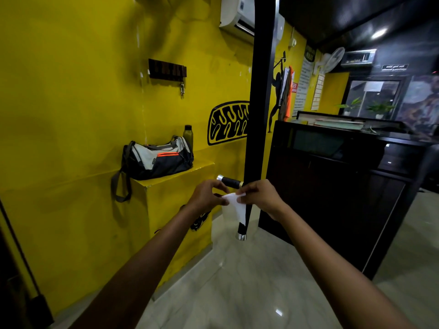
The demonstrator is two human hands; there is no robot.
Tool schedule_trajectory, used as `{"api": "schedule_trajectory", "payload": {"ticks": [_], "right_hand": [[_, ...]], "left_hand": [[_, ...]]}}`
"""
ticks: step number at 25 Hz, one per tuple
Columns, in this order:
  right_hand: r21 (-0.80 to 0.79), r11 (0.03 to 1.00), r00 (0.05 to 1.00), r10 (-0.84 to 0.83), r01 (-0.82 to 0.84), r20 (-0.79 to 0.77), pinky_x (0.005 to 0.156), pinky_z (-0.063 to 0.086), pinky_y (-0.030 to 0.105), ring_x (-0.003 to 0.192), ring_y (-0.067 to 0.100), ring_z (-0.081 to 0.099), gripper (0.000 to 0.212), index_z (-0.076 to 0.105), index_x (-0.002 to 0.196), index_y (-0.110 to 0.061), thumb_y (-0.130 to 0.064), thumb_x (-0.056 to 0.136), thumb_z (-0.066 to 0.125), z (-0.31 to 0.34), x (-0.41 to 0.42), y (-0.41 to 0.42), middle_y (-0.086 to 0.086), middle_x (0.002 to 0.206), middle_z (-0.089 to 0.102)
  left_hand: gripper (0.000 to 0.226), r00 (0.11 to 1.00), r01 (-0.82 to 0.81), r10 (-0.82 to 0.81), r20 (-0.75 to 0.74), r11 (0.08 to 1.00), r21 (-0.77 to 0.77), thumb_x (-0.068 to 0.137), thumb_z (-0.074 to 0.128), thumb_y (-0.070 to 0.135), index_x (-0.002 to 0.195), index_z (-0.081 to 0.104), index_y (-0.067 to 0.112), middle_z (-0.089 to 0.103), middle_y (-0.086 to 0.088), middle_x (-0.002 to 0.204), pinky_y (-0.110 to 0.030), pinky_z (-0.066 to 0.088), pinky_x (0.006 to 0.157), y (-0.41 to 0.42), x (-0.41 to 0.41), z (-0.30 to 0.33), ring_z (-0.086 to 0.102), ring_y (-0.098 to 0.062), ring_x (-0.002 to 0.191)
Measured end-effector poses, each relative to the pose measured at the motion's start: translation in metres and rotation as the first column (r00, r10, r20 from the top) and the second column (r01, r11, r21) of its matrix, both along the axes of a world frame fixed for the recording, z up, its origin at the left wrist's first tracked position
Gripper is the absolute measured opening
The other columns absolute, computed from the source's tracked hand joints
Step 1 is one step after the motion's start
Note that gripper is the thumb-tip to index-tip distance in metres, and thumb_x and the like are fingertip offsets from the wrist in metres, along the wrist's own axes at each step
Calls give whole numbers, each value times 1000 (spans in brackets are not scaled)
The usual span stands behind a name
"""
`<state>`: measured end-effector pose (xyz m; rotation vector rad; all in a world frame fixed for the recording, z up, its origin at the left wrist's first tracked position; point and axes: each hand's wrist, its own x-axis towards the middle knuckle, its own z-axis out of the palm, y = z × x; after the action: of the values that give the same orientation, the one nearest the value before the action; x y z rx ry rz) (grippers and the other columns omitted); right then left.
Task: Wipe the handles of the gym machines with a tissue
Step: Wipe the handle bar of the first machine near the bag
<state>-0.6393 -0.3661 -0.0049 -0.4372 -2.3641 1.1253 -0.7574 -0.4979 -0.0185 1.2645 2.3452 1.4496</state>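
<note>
A white tissue [234, 206] hangs between my two hands in front of a black machine post [260, 115]. My left hand [206, 195] pinches the tissue's left top corner. My right hand [259, 195] pinches its right top edge. Just behind my hands a black horizontal handle [230, 181] with a silver end cap sticks out to the left of the post. A second black handle with a silver cap [241, 232] points down below the tissue, partly covered by it.
A yellow ledge [175, 176] at the left carries a grey and black gym bag [156, 159] and a dark bottle [188, 136]. A black reception counter [332, 186] stands at the right. Pale glossy floor [237, 281] lies below my arms.
</note>
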Motion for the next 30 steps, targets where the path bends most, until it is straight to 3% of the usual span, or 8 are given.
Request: {"api": "schedule_trajectory", "payload": {"ticks": [5,8,11,14,17,20,25,30], "right_hand": [[42,998,999,-43,44,-9,74,55,27,87,20,64,18,70,97,-1,-10,82,70,1,1,-3,12,96,67],[31,997,998,-66,67,-21,82,51,40,93,24,61,15,68,96,-5,-15,85,67,1,0,-3,10,96,65],[-137,989,997,-56,48,-57,86,49,43,92,25,59,17,62,102,-1,-14,90,61,2,3,-6,7,91,61],[-276,961,999,-13,-2,-51,86,51,43,81,16,60,28,55,112,1,-13,89,62,2,6,-12,0,87,59],[-301,953,998,50,-40,26,84,52,46,82,17,62,36,52,114,-4,-7,82,69,-1,8,-14,5,93,63],[-368,930,1000,5,-16,-30,73,56,41,83,24,63,42,43,117,1,1,82,67,-4,5,-14,18,101,61],[-361,933,998,-1,-21,-60,65,55,32,68,16,62,28,52,104,3,0,81,68,-4,1,-12,6,79,60],[-363,932,996,-29,-5,-88,65,53,35,63,16,60,29,55,103,4,-1,79,71,-7,-3,-12,6,74,61]], "left_hand": [[20,998,-66,66,-3,997,32,78,76,12,95,71,5,61,-1,96,-13,38,59,2,1,0,52,-3,71],[19,999,-31,28,42,997,71,80,75,17,94,70,6,61,1,79,-16,37,54,1,0,0,51,-6,64],[11,983,23,-55,177,984,175,83,72,13,89,67,5,65,-9,90,-22,51,64,1,-1,0,61,-18,82],[10,958,25,-90,272,972,235,87,67,9,80,60,9,63,-13,92,-29,53,69,3,2,1,60,-22,87],[16,927,-3,-103,361,959,282,88,65,8,76,58,15,60,-4,83,-30,50,68,3,4,2,57,-17,81],[17,909,-32,-102,405,950,312,88,64,9,76,56,17,60,-3,85,-30,47,66,3,3,1,55,-17,81],[14,898,-74,-73,433,947,314,89,65,14,79,56,18,60,-19,98,-40,44,72,4,-2,-2,56,-28,88],[14,888,-56,-88,451,953,298,92,61,18,81,52,19,57,-19,88,-33,35,65,5,-4,-5,50,-26,84]]}}
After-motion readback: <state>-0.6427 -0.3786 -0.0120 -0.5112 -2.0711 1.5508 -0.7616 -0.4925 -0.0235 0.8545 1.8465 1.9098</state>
